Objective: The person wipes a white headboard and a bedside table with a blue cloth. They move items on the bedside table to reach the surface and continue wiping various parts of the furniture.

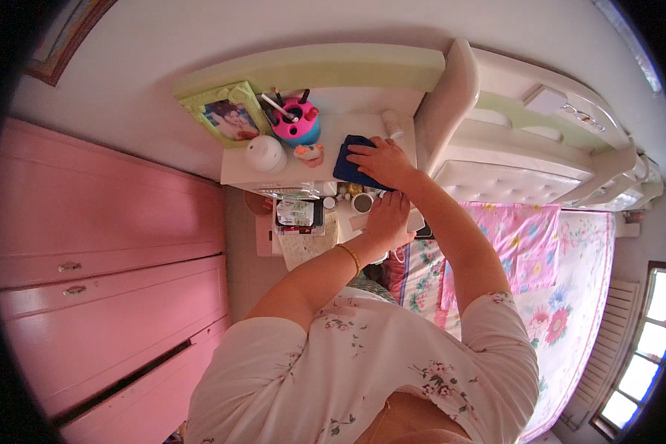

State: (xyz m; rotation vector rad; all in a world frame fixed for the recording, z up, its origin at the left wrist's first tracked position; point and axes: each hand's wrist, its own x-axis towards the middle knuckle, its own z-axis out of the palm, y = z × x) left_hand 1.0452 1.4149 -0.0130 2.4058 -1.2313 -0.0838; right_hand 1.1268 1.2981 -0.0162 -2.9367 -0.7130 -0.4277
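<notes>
My right hand point(386, 162) lies over a folded dark blue cloth point(348, 164), pressing it onto the white upper shelf point(333, 125) near the front edge. Below that edge is my left hand point(387, 222), wearing a yellow bangle point(351, 260). Its thumb is spread, and its fingertips reach close to the cloth's lower edge; whether they touch it is unclear. A small white figurine or bottle point(392, 124) stands behind the cloth. To the left are a small animal figurine point(309, 154) and a pink and blue pen holder point(295, 125) with pens in it.
A white rounded device point(266, 154) and a green photo frame point(225, 114) stand at the shelf's left end. On the lower surface are a mug point(362, 203), a small jar point(329, 203) and papers with writing point(305, 247). A bed point(566, 266) lies right, pink cabinets point(111, 222) left.
</notes>
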